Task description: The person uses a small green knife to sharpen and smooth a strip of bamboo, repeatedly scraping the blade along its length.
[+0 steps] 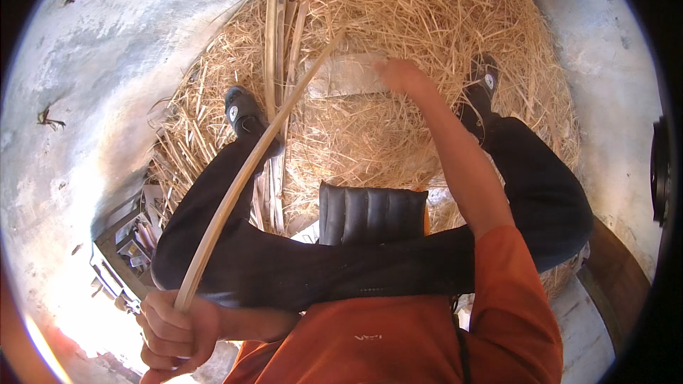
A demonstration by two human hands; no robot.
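Observation:
My left hand (174, 334) is closed in a fist around the near end of a long, pale bamboo strip (235, 195). The strip slants away up to the right, and its thin far end comes close to a pale, flat block (345, 77) among the shavings. At the right end of that block is my right hand (400, 76), with the arm stretched forward. Its fingers are blurred, so whether it holds anything cannot be made out.
Straw-like shavings (427, 3) cover the floor between and beyond my feet. Several long strips (272, 35) lie lengthwise left of the block. A black padded cushion (373, 215) is between my legs. Pale walls (121, 64) rise on both sides, with a wooden frame (117, 259) at left.

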